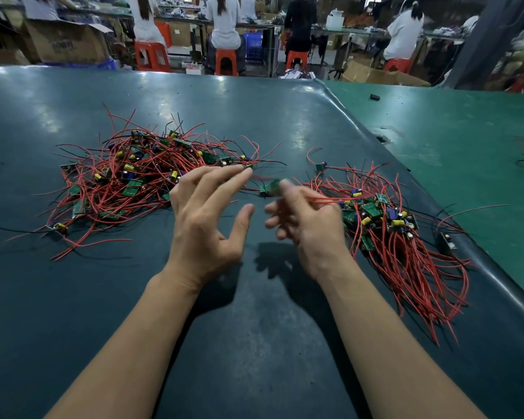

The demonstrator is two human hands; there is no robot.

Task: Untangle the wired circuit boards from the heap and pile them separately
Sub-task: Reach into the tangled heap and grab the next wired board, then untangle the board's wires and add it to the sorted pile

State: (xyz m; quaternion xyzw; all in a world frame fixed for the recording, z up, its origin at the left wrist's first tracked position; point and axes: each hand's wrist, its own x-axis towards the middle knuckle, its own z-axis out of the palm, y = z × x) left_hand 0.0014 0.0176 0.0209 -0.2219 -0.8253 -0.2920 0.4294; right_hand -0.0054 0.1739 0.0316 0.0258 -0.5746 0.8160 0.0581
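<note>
A big dark table [254,343] holds two piles — a messy heap [139,176] on the left, a neater pile [400,237] on the right. The left hand [206,219] is spread wide, holding nothing. The blurry right hand [303,219] pinches one little green board [270,186] between the piles.

A bare strip of surface [254,313] is left between the tangled heap [139,182] and the sorted pile [400,237]; passage is blocked by loose red wires on both sides.

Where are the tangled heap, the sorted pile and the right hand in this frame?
tangled heap [139,176], head view, on the dense middle of its red wires.
sorted pile [387,225], head view, on the clustered boards at its top.
right hand [309,225], head view, on the blurred back of the hand.
</note>
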